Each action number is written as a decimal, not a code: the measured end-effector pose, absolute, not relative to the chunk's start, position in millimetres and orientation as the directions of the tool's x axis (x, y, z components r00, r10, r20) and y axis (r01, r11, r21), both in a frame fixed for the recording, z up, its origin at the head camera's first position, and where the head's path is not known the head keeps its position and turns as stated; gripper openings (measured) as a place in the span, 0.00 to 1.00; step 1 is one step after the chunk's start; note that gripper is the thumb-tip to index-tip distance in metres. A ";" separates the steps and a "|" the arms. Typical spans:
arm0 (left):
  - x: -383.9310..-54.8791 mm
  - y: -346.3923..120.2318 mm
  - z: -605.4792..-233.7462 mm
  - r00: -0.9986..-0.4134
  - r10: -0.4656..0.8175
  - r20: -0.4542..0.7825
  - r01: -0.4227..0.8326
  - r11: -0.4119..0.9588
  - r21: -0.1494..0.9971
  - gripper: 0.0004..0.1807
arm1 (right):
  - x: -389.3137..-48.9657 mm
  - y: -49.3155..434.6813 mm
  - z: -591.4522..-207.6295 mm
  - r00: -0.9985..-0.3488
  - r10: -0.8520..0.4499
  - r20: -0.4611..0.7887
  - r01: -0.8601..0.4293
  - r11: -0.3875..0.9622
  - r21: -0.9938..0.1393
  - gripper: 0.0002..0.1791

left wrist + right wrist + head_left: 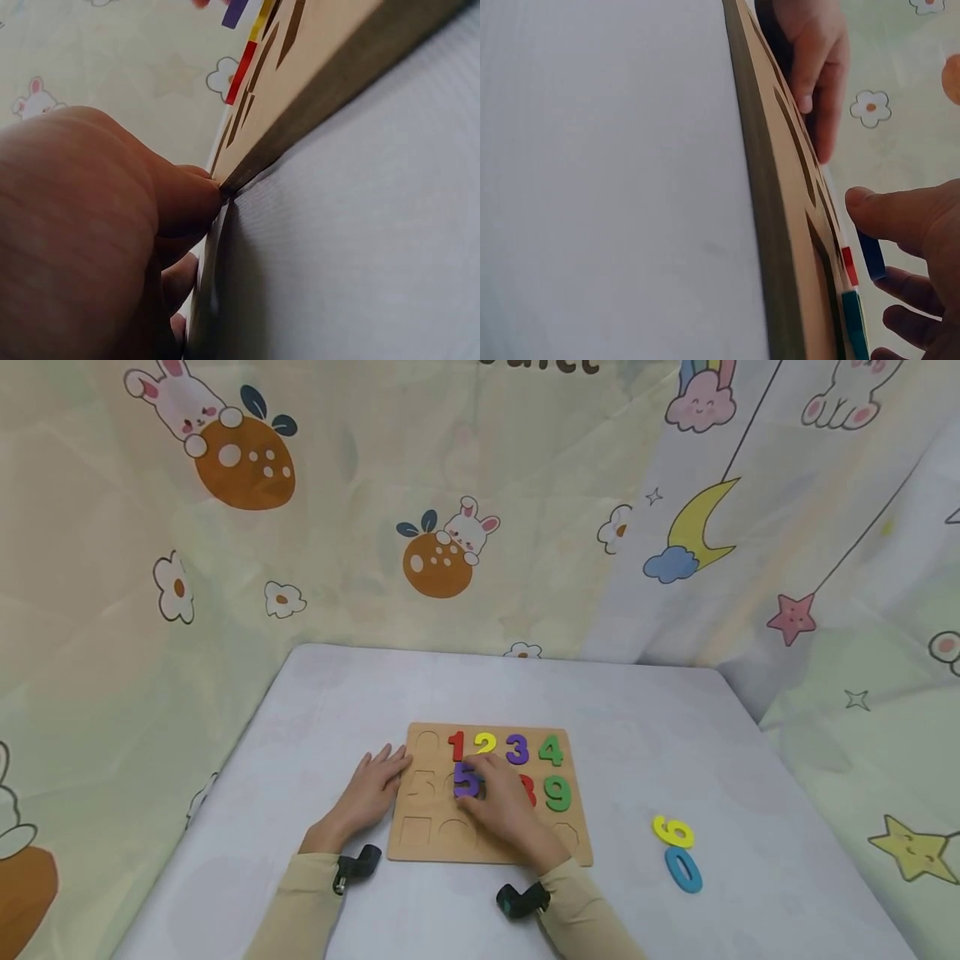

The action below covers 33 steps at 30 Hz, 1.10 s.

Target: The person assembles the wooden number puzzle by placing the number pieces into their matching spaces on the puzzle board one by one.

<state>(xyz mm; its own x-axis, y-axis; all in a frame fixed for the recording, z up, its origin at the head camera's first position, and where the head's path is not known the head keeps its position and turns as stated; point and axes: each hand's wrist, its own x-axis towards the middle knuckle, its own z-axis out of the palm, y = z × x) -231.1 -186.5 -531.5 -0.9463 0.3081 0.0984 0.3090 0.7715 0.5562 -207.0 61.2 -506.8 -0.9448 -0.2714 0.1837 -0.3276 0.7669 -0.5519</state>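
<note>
A wooden number puzzle board (442,855) lies on the table, with number pieces in its upper rows and vacant recesses at the left and bottom. My left hand (369,792) rests at the board's left edge, fingers extended and touching it. My right hand (501,802) pinches a purple number 5 (466,781) between thumb and fingers over the middle row. In the right wrist view, the 5 (871,256) is tilted and held above the board. The right hand partly covers a red piece (531,789), and a teal piece (854,324) shows in the right wrist view.
Seated along the top row are a red 1 (457,746), a yellow 2 (486,742), a purple 3 (517,749) and a green 4 (551,750). A green 9 (557,793) sits below. Right of the board lie a yellow piece (673,832) and a blue 0 (683,870).
</note>
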 end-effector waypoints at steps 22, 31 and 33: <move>-231.4 -189.1 -529.9 -0.937 0.311 0.161 0.346 0.747 0.568 0.22 | -205.3 27.4 -517.1 -0.934 -0.308 0.182 -0.358 0.780 -0.514 0.41; -231.2 -188.4 -528.4 -0.936 0.308 0.171 0.350 0.746 0.567 0.21 | -206.8 18.1 -519.8 -0.924 -0.325 0.201 -0.382 0.779 -0.497 0.40; -231.1 -188.3 -528.5 -0.933 0.314 0.178 0.358 0.742 0.566 0.21 | -207.4 15.7 -520.4 -0.925 -0.324 0.198 -0.380 0.779 -0.499 0.40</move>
